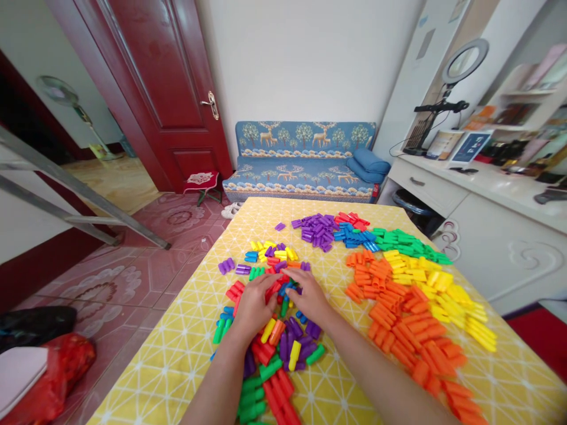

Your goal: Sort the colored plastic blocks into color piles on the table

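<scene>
A mixed pile of small tube-shaped plastic pieces (pixel 290 345) in red, purple, green, yellow, blue and orange lies on the yellow patterned tablecloth (pixel 339 378). Over its upper part, my left hand (pixel 257 304) curves with thumb and fingers apart, beside red pieces (pixel 275 289). My right hand (pixel 308 295) faces it from the other side, fingers bent inward and thumb apart, near blue and green pieces (pixel 286 295). The fingertips of both hands nearly meet. Neither hand visibly grips a piece, though some fingertips are partly hidden among them.
Sorted by colour on the right are orange pieces (pixel 398 324), yellow pieces (pixel 438 286), green pieces (pixel 405 243), blue pieces (pixel 354 236) and purple pieces (pixel 316 230). A blue patterned sofa (pixel 305 168) stands behind the table, a white cabinet (pixel 496 218) to the right.
</scene>
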Demonstrator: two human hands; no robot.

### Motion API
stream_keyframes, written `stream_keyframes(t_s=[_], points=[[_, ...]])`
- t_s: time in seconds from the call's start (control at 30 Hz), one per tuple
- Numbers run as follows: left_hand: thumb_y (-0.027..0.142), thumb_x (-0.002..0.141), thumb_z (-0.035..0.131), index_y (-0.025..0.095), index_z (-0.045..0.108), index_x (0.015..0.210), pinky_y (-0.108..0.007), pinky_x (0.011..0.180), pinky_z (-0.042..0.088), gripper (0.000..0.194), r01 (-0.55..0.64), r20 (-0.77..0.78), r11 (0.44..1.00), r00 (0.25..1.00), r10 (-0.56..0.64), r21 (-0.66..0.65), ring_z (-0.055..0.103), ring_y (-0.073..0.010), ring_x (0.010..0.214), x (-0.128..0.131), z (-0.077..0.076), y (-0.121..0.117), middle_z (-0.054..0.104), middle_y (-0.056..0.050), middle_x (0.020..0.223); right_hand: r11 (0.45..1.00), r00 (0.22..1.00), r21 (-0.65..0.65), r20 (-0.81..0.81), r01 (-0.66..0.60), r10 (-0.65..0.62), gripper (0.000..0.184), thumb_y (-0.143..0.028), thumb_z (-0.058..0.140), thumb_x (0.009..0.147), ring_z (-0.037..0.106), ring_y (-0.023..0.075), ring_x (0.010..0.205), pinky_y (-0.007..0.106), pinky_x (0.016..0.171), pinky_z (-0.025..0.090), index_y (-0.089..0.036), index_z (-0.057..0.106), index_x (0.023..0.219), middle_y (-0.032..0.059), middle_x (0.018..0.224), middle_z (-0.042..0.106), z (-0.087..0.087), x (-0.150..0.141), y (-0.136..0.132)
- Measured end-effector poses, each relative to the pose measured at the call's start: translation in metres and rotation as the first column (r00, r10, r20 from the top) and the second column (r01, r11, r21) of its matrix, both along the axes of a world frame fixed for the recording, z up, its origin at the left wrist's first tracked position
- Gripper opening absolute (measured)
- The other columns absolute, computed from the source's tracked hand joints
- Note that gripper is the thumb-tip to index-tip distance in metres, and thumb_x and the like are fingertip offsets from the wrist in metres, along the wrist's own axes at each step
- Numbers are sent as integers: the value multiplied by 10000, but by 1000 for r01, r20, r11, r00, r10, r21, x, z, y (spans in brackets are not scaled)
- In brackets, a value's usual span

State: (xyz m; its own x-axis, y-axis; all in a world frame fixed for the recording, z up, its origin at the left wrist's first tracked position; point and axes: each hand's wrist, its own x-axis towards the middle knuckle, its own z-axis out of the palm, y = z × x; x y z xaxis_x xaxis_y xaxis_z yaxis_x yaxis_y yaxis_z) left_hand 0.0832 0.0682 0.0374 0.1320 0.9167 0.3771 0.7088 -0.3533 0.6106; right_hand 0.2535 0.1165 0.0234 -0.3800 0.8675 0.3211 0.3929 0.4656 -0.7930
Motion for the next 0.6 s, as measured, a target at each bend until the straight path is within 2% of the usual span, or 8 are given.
stream_keyframes(t_s=[0.17,0.23,0.33,0.47,0.53,0.6], points=[[-7,687,488,266,614,1236,-365,966,465,626,47,107,999,993,-48,7,602,-200,1061,3,8,-3,660,-30,1150,999,993,-34,-111,33,-36,288,-278,670,751,583,248,1049,429,956,417,-271,699,1038,42,1075,685,2,-8,-5],[1,697,494,259,638,1198,-352,951,472,581,50,118,999,992,-50,3,612,-194,1042,2,8,-3,667,-28,1129,995,971,-79,-227,65,-81,189,-323,629,798,609,230,985,396,909,445,-254,701,959,37,1001,697,3,-6,-6],[45,739,517,241,683,1101,-343,918,486,444,36,95,999,995,-34,-11,629,-196,1003,1,5,-2,680,-34,1093,971,911,-142,-343,190,-228,147,-344,599,805,631,206,839,347,786,487,-222,667,851,33,883,695,6,8,4],[82,786,515,225,699,1042,-340,896,497,347,34,56,999,998,-33,-28,635,-199,982,0,0,0,687,-43,1076,909,836,-159,-357,385,-417,252,-369,664,716,629,192,748,329,712,501,-195,620,892,40,819,684,18,56,53],[87,794,511,223,700,1042,-344,895,500,340,35,38,999,999,-34,-29,636,-203,981,0,0,1,688,-46,1077,828,752,-229,-346,512,-561,365,-350,705,664,633,191,708,323,661,510,-186,600,973,36,781,676,26,88,88],[92,800,508,223,702,1040,-350,896,501,334,35,25,999,999,-34,-26,638,-207,979,0,0,1,689,-49,1077,740,670,-295,-316,604,-672,345,-319,692,676,622,189,648,318,584,505,-170,596,972,33,720,649,35,119,123]])
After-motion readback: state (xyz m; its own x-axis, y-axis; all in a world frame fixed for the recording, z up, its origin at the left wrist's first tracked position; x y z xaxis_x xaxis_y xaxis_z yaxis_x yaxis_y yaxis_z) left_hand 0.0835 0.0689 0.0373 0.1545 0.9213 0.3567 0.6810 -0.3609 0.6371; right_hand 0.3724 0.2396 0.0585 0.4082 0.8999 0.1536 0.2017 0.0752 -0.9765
